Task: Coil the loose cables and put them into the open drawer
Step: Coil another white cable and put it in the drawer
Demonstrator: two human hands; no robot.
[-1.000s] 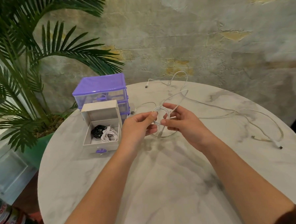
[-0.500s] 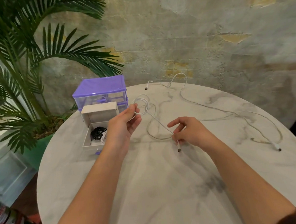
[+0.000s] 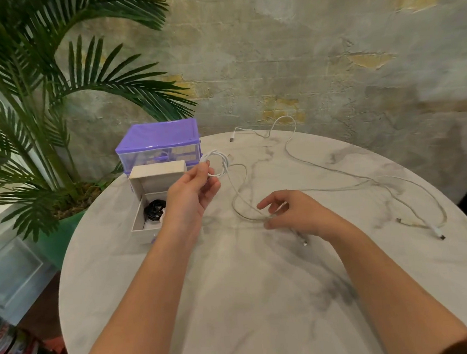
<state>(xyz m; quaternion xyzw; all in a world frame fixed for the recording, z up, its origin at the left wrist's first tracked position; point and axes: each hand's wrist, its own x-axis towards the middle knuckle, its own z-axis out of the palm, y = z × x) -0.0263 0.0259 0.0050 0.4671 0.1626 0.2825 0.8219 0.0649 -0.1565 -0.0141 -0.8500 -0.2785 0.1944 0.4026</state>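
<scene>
Holding white cable (image 3: 228, 174) | left hand (image 3: 191, 191) | palm plant (image 3: 34, 111) beside drawer (image 3: 144, 222)

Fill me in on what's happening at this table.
A person is coiling a white cable. The left hand holds small loops of it up beside the purple drawer unit, and the right hand pinches the slack near the table. The open drawer already holds a black coil. Another white cable lies loose.
</scene>
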